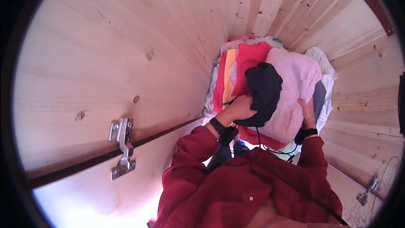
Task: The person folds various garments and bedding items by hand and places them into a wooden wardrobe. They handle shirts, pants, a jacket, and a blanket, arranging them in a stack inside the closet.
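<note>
My left hand (241, 107) grips the lower left side of a piece of black cloth (265, 93), which is bunched and folded. My right hand (307, 110) holds the right edge of a pink textured cloth (292, 66), thumb on top and fingers hidden beneath. This pink cloth lies over a stack of textiles, partly covered by the black one. Left of it are a red cloth (253, 53) and a yellow-orange strip of fabric (229, 69). A dark grey cloth (320, 96) and a white cloth (327, 106) show beyond my right hand.
Wooden panels (126, 53) of a cabinet surround the stack on the left, back and right. Metal hinges stick out at the left (122, 147) and right (367, 191). Black cables (275, 152) hang between my wrists, below the cloths.
</note>
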A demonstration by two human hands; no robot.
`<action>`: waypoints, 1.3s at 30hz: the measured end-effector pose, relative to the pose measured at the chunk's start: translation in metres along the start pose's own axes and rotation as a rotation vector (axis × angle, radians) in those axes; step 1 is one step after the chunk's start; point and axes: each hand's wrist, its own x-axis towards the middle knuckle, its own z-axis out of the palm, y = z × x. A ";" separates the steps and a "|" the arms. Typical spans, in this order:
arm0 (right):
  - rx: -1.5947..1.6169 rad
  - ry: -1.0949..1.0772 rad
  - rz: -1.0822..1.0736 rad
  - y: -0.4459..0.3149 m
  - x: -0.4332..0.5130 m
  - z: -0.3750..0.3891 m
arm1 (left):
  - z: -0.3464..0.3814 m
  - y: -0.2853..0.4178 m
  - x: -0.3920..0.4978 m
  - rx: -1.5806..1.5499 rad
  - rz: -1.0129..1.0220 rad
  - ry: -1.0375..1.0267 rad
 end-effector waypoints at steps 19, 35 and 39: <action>0.072 0.076 0.137 0.019 -0.002 0.001 | -0.033 -0.085 0.041 0.267 -0.282 0.074; 0.091 0.112 0.207 0.026 -0.005 -0.002 | -0.043 -0.194 0.238 0.423 -0.491 0.365; 0.055 0.109 0.216 0.034 -0.002 -0.002 | -0.054 -0.184 0.233 0.536 -0.460 0.191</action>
